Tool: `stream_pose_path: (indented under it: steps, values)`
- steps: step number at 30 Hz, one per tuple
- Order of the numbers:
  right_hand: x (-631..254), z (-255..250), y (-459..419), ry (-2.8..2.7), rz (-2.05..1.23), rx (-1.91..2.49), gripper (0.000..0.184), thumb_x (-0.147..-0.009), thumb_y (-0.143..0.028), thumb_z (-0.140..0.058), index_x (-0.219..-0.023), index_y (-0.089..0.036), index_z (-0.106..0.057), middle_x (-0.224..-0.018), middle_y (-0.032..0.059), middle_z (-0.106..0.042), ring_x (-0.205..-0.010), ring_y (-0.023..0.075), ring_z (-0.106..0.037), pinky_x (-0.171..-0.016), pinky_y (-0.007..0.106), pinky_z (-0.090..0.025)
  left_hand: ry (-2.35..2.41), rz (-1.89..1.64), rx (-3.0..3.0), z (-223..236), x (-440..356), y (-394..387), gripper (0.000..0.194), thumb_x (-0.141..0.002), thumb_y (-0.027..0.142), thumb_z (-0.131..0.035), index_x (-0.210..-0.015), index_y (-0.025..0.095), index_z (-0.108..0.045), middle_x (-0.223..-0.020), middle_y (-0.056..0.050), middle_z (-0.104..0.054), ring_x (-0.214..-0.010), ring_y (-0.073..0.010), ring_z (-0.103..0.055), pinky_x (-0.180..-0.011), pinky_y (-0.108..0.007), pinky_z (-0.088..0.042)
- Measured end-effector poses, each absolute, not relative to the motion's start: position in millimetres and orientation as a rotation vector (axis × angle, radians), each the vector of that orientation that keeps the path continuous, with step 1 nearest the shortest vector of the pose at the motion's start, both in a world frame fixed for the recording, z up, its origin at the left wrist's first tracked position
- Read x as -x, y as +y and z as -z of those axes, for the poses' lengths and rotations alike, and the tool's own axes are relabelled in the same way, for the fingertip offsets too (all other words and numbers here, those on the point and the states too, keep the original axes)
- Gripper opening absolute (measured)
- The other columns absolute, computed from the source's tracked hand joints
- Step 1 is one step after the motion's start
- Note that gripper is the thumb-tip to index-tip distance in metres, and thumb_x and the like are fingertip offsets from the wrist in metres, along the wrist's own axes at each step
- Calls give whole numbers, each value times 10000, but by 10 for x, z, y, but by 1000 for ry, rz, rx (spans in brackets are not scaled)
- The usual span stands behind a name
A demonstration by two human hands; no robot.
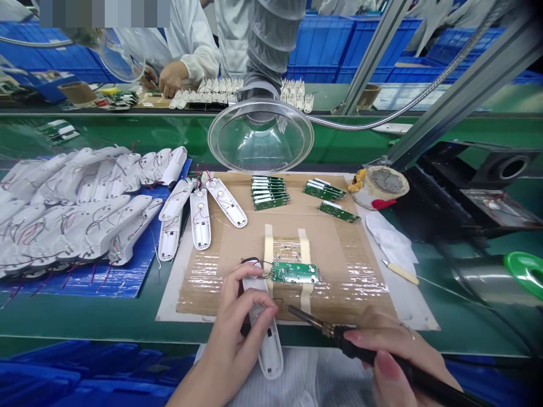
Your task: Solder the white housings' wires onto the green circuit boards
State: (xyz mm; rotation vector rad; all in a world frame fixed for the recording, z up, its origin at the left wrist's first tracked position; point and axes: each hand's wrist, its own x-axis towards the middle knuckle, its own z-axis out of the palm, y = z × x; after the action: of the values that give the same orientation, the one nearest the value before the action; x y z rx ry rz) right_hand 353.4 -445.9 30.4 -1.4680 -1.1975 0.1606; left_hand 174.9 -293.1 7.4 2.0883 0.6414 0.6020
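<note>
Grip of the left hand (238, 314) closed on a white casing (270, 353) at the bench's (110, 319) near edge, right hand (396, 350) wrapped around a soldering iron (367, 353), green circuit board (294, 272) farther from that edge

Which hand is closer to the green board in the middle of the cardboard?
Left. The left hand, holding a white case, is just beside the left end of the green board. The right hand, gripping a soldering iron, is farther away, toward the lower right.
</note>
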Motion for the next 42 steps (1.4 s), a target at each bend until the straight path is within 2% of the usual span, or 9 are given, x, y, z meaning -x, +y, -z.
stream_pose_path:
  steps: [8,14,16,20,26,31,35,39,42]
  values:
    - [-3601,-253,-4443,-1273,-157,1439,187,-961,-213,-493,-996,-198,-677,-606,2,-565,-531,109,-546,-456,234,-413,615,-625,-2079,-84,-1751,-2919,144,-995,133,-489,-972,231,-592,-1357,-80,-400,-1360,-188,-382,-1134,-391,-359]
    - [-3668,-201,-4517,-1127,-70,1481,207,-937,-177,-515,-1000,-210,-708,-730,27,-659,-588,127,-604,-498,264,-475,650,-652,-2103,-148,-1830,-2903,144,-982,114,-514,-957,234,-590,-1347,-61,-410,-1347,-169,-407,-1095,-344,-383]
    - [-3714,-176,-4529,-1040,-66,1546,198,-937,-188,-531,-1008,-223,-713,-795,31,-685,-620,130,-624,-523,270,-499,654,-708,-2184,-170,-1909,-2899,150,-967,89,-523,-953,223,-590,-1338,-69,-425,-1342,-189,-404,-1094,-373,-377]
    - [-3802,-106,-4510,-950,10,1711,150,-853,-196,-692,-995,-235,-725,-933,30,-733,-824,157,-699,-628,244,-565,650,-793,-2320,-169,-2055,-2894,154,-941,53,-537,-954,197,-589,-1312,-90,-461,-1304,-228,-421,-1123,-473,-341]
    - [-3856,16,-4450,-958,6,1545,115,-912,-217,-608,-940,-209,-719,-786,31,-691,-620,132,-623,-502,255,-506,686,-757,-2381,-188,-2094,-2920,148,-939,61,-539,-966,200,-582,-1304,-105,-480,-1257,-244,-456,-1122,-557,-345]
    - [-3851,34,-4457,-1056,-9,1574,114,-896,-183,-620,-947,-216,-716,-766,27,-693,-611,134,-624,-475,250,-507,696,-738,-2522,-282,-2122,-2961,157,-930,64,-543,-986,209,-567,-1317,-99,-495,-1261,-239,-470,-1156,-585,-292]
    - [-3835,16,-4472,-1070,-15,1577,118,-899,-182,-612,-944,-228,-710,-757,14,-690,-584,127,-620,-489,260,-527,701,-714,-2577,-304,-2196,-2961,128,-925,73,-546,-952,195,-571,-1297,-101,-522,-1230,-250,-496,-1127,-597,-330]
    - [-3833,-18,-4449,-1150,3,1601,123,-888,-166,-617,-947,-229,-704,-793,14,-720,-656,139,-665,-556,263,-552,706,-687,-2581,-301,-2234,-2953,107,-924,77,-548,-916,181,-572,-1248,-103,-547,-1204,-263,-511,-1106,-615,-352]
    - [-3841,-39,-4434,-1186,38,1617,106,-881,-171,-626,-936,-218,-704,-785,19,-723,-669,141,-677,-543,250,-537,696,-660,-2577,-311,-2231,-2951,106,-926,74,-540,-901,173,-568,-1227,-107,-546,-1167,-259,-525,-1096,-625,-366]
